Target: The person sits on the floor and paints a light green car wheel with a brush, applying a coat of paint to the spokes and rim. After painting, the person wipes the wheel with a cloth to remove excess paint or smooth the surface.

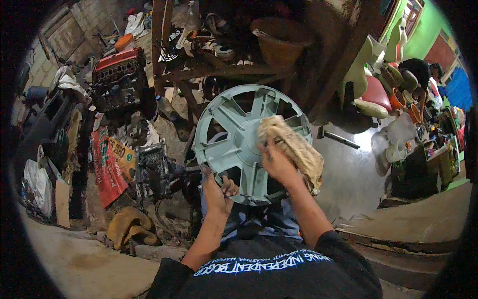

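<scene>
A pale grey-green wheel cover (243,134) with broad spokes is held up in front of my body. My left hand (217,192) grips its rim at the lower left, fingers curled round the edge. In my right hand (277,158) is a tan, stained cloth (298,149), pressed against the cover right of its hub. The cloth hangs down past the cover's right rim and hides part of the spokes there.
To the left are a red-topped engine block (119,79), a red banner (107,167) and a crumpled brown cloth (130,226). A wooden rack with an orange-brown bucket (281,42) stands ahead. A red seat (376,94) and assorted containers are at right, beyond a shiny grey floor (343,174).
</scene>
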### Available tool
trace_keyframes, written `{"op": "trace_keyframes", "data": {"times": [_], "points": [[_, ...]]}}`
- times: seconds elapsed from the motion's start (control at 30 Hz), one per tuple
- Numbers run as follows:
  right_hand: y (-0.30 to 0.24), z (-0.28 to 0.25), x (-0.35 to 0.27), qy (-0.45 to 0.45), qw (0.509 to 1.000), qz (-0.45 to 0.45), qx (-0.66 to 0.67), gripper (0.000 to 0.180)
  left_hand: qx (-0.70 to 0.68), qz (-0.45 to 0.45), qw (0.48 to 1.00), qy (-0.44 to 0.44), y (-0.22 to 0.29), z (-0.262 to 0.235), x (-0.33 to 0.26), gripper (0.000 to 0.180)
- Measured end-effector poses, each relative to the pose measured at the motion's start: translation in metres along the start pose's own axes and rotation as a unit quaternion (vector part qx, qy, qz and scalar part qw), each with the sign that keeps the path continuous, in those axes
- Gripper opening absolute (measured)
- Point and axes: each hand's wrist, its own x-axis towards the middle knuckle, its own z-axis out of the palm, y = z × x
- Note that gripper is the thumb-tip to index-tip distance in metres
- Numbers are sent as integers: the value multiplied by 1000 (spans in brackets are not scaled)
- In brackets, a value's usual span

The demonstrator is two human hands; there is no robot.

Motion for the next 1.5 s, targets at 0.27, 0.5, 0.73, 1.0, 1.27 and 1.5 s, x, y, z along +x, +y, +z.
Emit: {"op": "trace_keyframes", "data": {"times": [0.27,0.5,0.73,1.0,1.27,1.5], "points": [[-55,7,15,-68,994,71,-49,50,5,-2,1000,-12,-12,-38,28,58],[-85,38,2,-232,965,-27,-122,51,127,27,991,40,4,-31,38,61],[-67,28,74,-46,986,103,-122,57,-24,-55,998,7,-5,-40,41,50],[-73,57,46,-118,979,21,-165,56,450,229,847,166,47,-70,74,56],[-73,50,37,-167,970,-45,-169,55,595,319,735,60,105,20,154,51],[-67,51,41,-162,975,-21,-151,63,632,311,710,-7,88,24,171,40]]}}
